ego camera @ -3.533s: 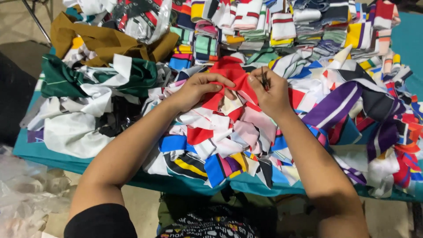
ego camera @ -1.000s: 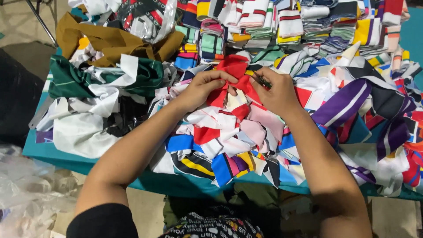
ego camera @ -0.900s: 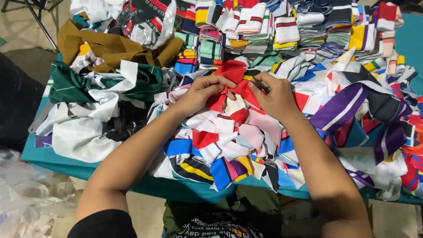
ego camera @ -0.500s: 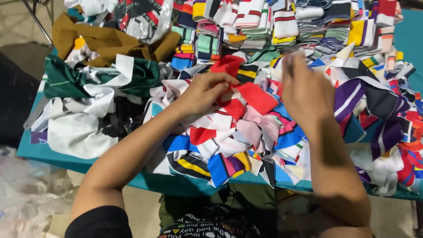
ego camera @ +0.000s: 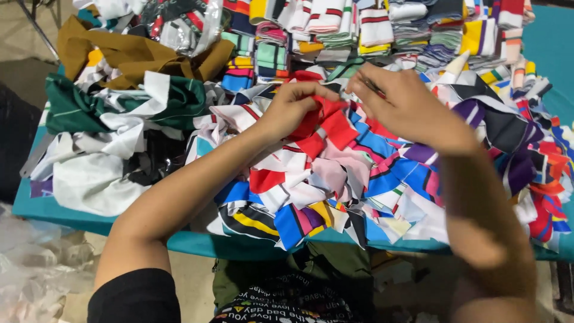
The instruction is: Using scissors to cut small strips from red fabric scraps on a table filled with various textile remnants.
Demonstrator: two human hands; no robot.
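**Both hands at the red scrap, middle of the fabric heap**

Left hand (ego camera: 293, 107) is what I see first: its fingers are pinched together on the upper edge of a red fabric scrap (ego camera: 326, 125), lifting that edge a little above the pile. From my view the red piece hangs folded below the fingertips and rests against the other cuttings underneath. My right hand (ego camera: 406, 101) sits just beside it, to the right, fingers curled inward toward the same red edge; I cannot tell whether they actually grip the cloth or hold something small, since that part is blurred.

Under both hands lies a loose heap of mixed scraps (ego camera: 335, 185) in red, white, pink, blue and yellow-striped pieces, spilling toward the near edge of the teal table (ego camera: 179, 242). To the right of my right forearm I see purple and black strips (ego camera: 508, 149) tangled with more red bits.

Beyond the hands, along the far side of the table, stand folded stacks of striped fabric (ego camera: 335, 36), sorted in neat rows. To the left of them a brown cloth (ego camera: 137, 57) lies crumpled, with a clear plastic bag (ego camera: 179, 24) of pieces above it. Nearer on the left a dark green garment (ego camera: 78, 107) and white cloth (ego camera: 95, 179) are bunched together. Crumpled clear plastic (ego camera: 30, 269) lies on the floor at the lower left.
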